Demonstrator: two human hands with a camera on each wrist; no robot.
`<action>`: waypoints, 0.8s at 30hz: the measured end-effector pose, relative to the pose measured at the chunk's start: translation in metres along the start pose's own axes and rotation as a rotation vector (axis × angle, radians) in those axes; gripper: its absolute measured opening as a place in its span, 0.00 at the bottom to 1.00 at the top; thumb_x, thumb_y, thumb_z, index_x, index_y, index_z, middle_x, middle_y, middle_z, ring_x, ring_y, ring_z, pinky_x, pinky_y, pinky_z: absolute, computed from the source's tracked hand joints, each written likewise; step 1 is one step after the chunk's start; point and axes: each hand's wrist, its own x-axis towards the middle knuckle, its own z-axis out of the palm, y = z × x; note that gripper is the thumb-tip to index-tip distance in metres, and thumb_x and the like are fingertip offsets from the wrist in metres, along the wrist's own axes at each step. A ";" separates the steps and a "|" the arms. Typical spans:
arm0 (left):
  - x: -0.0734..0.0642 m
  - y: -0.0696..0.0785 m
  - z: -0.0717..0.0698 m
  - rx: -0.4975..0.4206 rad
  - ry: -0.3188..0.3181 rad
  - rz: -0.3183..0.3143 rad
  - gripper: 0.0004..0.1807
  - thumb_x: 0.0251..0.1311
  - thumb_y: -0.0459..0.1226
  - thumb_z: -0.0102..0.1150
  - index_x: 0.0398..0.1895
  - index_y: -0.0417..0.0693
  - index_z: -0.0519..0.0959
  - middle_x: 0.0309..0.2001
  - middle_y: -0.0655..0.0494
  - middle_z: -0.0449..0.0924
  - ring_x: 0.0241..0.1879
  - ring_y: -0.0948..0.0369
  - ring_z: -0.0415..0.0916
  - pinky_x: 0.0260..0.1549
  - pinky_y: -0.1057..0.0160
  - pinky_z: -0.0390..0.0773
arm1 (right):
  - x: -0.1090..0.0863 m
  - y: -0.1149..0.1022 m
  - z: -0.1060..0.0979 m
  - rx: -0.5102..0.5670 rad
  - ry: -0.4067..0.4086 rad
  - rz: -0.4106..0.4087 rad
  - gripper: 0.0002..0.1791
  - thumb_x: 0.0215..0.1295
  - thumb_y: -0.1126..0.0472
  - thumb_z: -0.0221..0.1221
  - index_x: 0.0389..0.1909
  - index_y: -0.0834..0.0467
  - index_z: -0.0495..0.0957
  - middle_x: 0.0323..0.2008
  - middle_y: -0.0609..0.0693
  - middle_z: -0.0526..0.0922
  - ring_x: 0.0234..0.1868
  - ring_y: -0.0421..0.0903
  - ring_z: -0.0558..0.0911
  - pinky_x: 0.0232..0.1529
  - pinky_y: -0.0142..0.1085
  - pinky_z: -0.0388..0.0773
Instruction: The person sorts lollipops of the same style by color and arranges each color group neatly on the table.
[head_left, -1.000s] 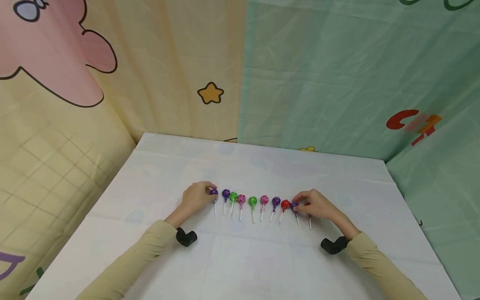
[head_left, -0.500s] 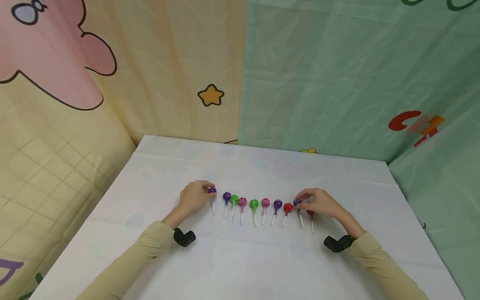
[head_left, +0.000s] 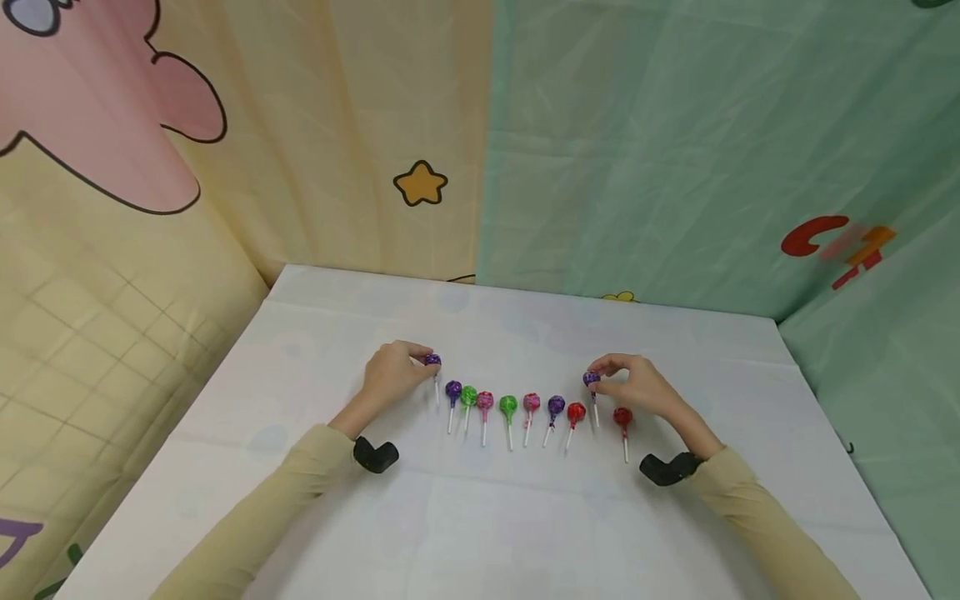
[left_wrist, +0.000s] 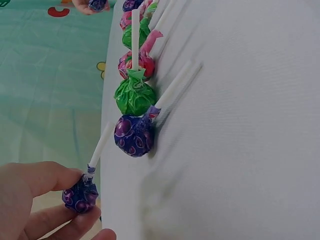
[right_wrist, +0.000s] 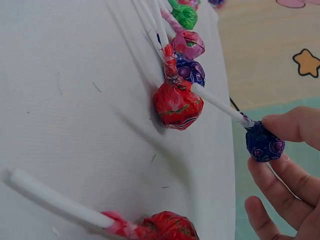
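Observation:
My left hand (head_left: pixel 392 372) pinches a purple-wrapped lollipop (left_wrist: pixel 81 195) by its candy head, held off the table with the white stick pointing away. In the right wrist view, thumb and fingers of my right hand (right_wrist: pixel 292 165) grip another purple lollipop (right_wrist: pixel 264 142) by its head, also raised. Between the hands lies a row of lollipops on the white table: a purple one (head_left: pixel 453 390) at the left, then green and pink ones, another purple one (head_left: pixel 556 405) and a red one (head_left: pixel 576 412). A second red lollipop (head_left: pixel 622 416) lies apart, below my right hand.
The white table (head_left: pixel 480 517) stretches toward me in front of the row. Behind it hang a yellow curtain (head_left: pixel 337 125) and a green curtain (head_left: pixel 637 150). Black wrist mounts (head_left: pixel 375 455) sit under the sleeves.
Both hands have risen from the row, each lifting a purple lollipop. The right-hand lollipop has left its place between the two red ones, and the outer red one is now uncovered.

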 end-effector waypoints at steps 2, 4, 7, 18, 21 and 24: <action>0.004 0.003 -0.001 -0.002 0.003 0.010 0.19 0.54 0.45 0.68 0.46 0.46 0.85 0.39 0.51 0.87 0.22 0.63 0.71 0.19 0.68 0.64 | 0.005 -0.004 -0.001 0.003 0.020 0.001 0.16 0.60 0.53 0.64 0.46 0.55 0.81 0.43 0.53 0.83 0.49 0.53 0.77 0.45 0.45 0.74; 0.008 0.007 -0.001 -0.002 0.003 0.019 0.18 0.54 0.45 0.68 0.46 0.46 0.85 0.39 0.51 0.87 0.24 0.63 0.74 0.21 0.68 0.66 | 0.011 -0.007 -0.001 0.017 0.029 -0.001 0.17 0.60 0.52 0.64 0.47 0.56 0.81 0.43 0.53 0.83 0.48 0.52 0.77 0.44 0.43 0.73; 0.014 0.012 -0.001 -0.003 0.003 0.026 0.17 0.54 0.45 0.68 0.45 0.48 0.86 0.39 0.52 0.87 0.26 0.62 0.76 0.23 0.68 0.67 | 0.020 -0.010 0.000 0.035 0.027 -0.005 0.18 0.60 0.52 0.64 0.48 0.56 0.80 0.44 0.53 0.83 0.48 0.51 0.77 0.43 0.40 0.73; 0.040 0.025 0.005 0.015 0.013 0.040 0.18 0.55 0.48 0.66 0.47 0.52 0.85 0.40 0.54 0.87 0.27 0.61 0.73 0.22 0.68 0.64 | 0.051 -0.021 0.004 0.101 0.050 -0.040 0.18 0.61 0.53 0.64 0.50 0.57 0.80 0.47 0.56 0.83 0.46 0.51 0.78 0.45 0.40 0.72; 0.047 0.029 0.007 0.012 0.014 0.042 0.18 0.55 0.47 0.66 0.47 0.51 0.85 0.41 0.54 0.87 0.28 0.60 0.73 0.22 0.67 0.65 | 0.061 -0.024 0.006 0.092 0.061 -0.027 0.18 0.62 0.53 0.63 0.50 0.58 0.80 0.46 0.57 0.83 0.45 0.51 0.78 0.43 0.38 0.72; 0.055 0.032 0.009 0.019 0.035 0.045 0.17 0.55 0.46 0.66 0.47 0.52 0.85 0.40 0.55 0.87 0.28 0.60 0.74 0.22 0.67 0.65 | 0.071 -0.027 0.008 0.081 0.075 -0.005 0.18 0.62 0.53 0.63 0.49 0.58 0.80 0.46 0.57 0.83 0.44 0.51 0.78 0.40 0.36 0.71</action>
